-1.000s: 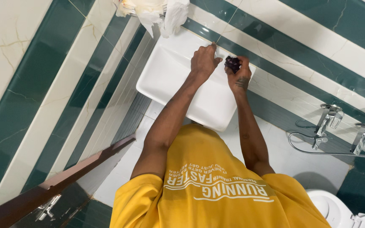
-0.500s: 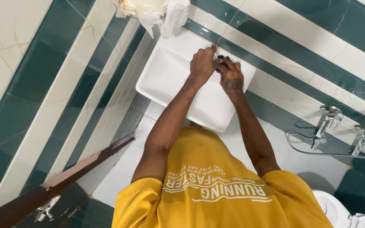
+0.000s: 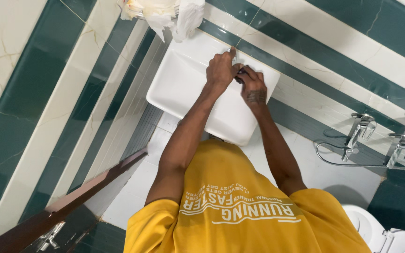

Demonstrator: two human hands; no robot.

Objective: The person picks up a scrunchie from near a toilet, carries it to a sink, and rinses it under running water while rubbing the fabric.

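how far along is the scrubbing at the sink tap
Done: nothing can be judged; the white sink basin looks bare. In hand: both hands meet at the tap, left hand on it, right hand holding a dark item. Left: cannot tell.

We see a small dark scrubber (image 3: 240, 71), barely showing, pinched between our two hands at the far rim of the sink (image 3: 183, 89). The sink is white, rectangular and wall-mounted, and its basin looks bare. Most of the scrubber is hidden.
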